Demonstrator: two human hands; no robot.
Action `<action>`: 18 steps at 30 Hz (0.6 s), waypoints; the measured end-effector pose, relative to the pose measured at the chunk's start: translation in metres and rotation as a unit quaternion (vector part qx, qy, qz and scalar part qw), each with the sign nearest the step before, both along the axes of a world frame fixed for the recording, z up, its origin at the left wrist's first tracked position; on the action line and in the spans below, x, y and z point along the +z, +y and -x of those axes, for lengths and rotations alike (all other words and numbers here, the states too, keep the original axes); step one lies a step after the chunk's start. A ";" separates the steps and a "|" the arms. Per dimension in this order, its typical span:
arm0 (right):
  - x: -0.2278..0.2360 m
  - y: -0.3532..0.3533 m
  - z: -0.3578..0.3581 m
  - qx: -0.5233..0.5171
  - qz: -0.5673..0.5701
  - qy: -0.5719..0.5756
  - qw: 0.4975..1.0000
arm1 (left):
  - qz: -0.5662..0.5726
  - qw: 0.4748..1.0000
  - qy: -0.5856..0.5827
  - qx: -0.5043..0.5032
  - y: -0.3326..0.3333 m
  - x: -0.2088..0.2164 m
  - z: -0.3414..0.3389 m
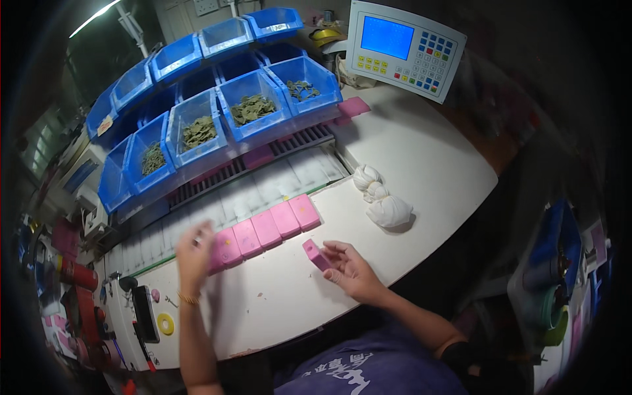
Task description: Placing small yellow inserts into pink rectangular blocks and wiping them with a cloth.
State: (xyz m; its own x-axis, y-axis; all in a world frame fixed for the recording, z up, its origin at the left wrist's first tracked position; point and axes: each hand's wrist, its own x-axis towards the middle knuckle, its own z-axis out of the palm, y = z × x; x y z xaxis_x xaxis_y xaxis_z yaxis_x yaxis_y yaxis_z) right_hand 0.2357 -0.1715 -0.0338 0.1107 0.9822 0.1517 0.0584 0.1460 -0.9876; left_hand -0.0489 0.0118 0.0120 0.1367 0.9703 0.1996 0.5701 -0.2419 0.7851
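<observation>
A row of several pink rectangular blocks (266, 228) lies side by side on the white table, along the front edge of a slotted white surface. My right hand (355, 273) grips another pink block (316, 255) between thumb and fingers, tilted up on edge and apart from the row; a dark spot shows on its end. My left hand (195, 250) hovers by the left end of the row, partly covering the last block. Motion blurs its fingers, so whether it holds anything is unclear.
Blue bins (253, 108) with small dark-greenish pieces stand behind the row. To the right lies a knotted white cloth bundle (388, 210). A control panel (405, 49) rises at the back right. A black phone (146, 314) and a yellow tape roll (166, 323) lie front left.
</observation>
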 end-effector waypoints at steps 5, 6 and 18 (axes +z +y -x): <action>-0.004 -0.018 0.034 0.148 0.006 0.210 0.966 | 0.120 0.956 -0.138 -0.231 -0.148 0.003 -0.063; 0.000 -0.022 0.037 0.156 0.009 0.214 0.964 | 0.146 0.949 -0.186 -0.210 -0.160 -0.001 -0.073; 0.019 -0.054 0.018 0.153 0.031 0.172 0.973 | 0.361 0.720 -0.557 -0.204 -0.192 -0.016 -0.069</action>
